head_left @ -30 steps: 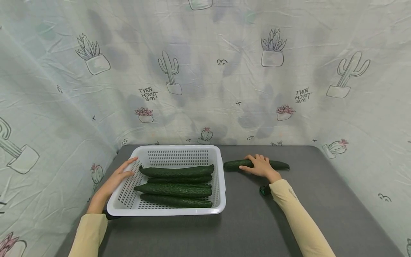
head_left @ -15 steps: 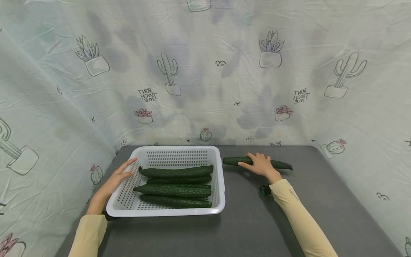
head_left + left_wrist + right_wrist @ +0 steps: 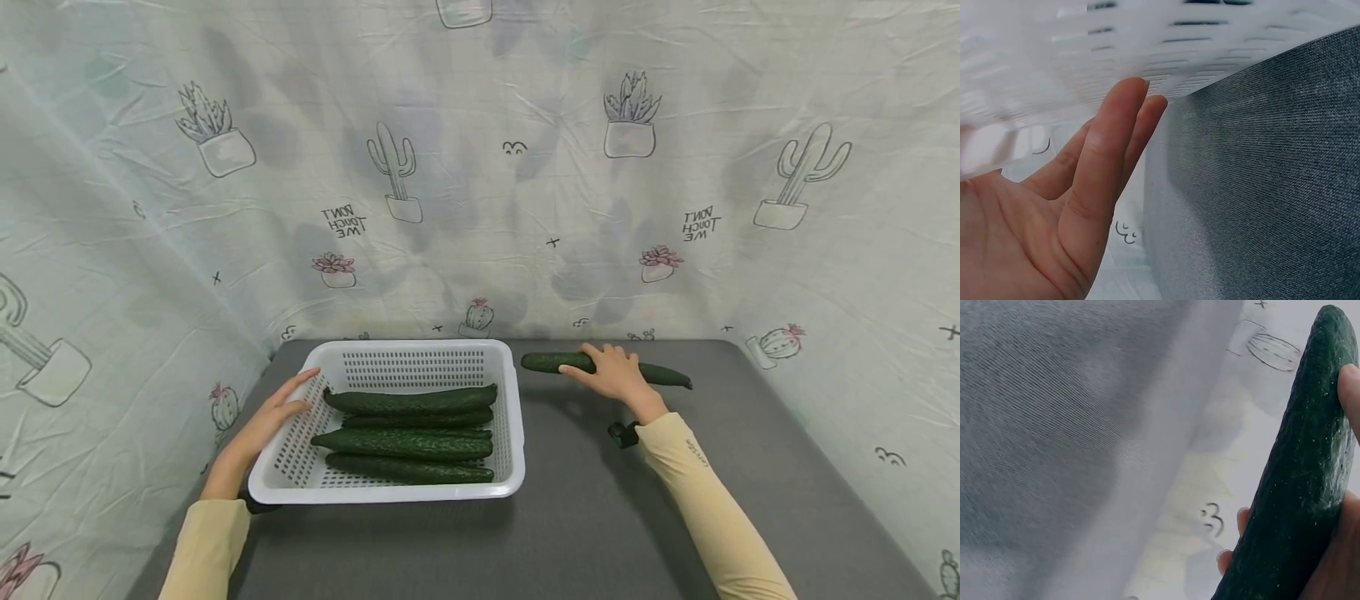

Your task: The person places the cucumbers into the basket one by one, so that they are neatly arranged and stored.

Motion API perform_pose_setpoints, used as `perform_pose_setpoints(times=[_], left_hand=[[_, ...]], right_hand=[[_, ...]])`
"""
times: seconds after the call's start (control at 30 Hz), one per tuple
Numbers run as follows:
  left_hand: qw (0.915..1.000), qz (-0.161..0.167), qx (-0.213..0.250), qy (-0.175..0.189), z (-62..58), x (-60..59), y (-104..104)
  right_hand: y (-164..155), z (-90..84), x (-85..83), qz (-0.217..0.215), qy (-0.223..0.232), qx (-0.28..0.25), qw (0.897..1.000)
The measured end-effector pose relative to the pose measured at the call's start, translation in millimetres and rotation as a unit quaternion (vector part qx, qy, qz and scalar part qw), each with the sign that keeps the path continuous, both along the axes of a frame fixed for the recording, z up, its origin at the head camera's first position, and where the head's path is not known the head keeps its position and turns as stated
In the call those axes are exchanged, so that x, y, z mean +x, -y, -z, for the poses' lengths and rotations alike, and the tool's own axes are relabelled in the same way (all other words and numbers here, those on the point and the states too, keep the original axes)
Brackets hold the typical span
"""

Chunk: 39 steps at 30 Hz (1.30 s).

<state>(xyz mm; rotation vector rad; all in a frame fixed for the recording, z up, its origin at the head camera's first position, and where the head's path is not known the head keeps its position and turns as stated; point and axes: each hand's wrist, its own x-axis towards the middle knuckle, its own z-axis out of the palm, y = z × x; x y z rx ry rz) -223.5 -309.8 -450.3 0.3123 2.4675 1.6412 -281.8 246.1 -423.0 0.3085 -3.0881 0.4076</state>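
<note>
A white plastic basket (image 3: 513, 417) with slotted walls stands on the grey table, several cucumbers (image 3: 420, 444) lying lengthwise inside. At its left side, my left hand (image 3: 270, 421) holds the rim, thumb over the inner side. In the left wrist view, the straight fingers (image 3: 1100, 144) lie along the outside of the basket wall (image 3: 1210, 44). To the right of the basket, my right hand (image 3: 617, 373) grips another cucumber (image 3: 552, 362) around its middle from above. This cucumber is raised off the table, its left end near the basket's right rim. The right wrist view shows thumb and fingertips round the cucumber (image 3: 1300, 469).
The grey table (image 3: 585, 525) extends in front of the basket and to the right. A pale curtain (image 3: 480, 167) printed with cactus drawings hangs behind and along both sides. Dark bands with small devices (image 3: 624, 433) sit at the wrists.
My right hand has lifted the cucumber off the table and moved it slightly away from me and to the right. The left hand and basket have stayed in place.
</note>
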Motion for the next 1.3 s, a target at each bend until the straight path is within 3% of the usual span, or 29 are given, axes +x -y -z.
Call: perform_pose_setpoints(times=[0.6,1.3], left_hand=[[1.0,0.004,0.007,0.003,-2.8,0.7,-0.5],[0.9999,0.01,-0.001,-0.013,-2.7,1.9,-0.1]], right_hand=[[22.5,-42.1,20.4,0.037,-0.004,-0.016,0.999],[63.6,-58.3,40.7,0.032,-0.01,0.013,0.999]])
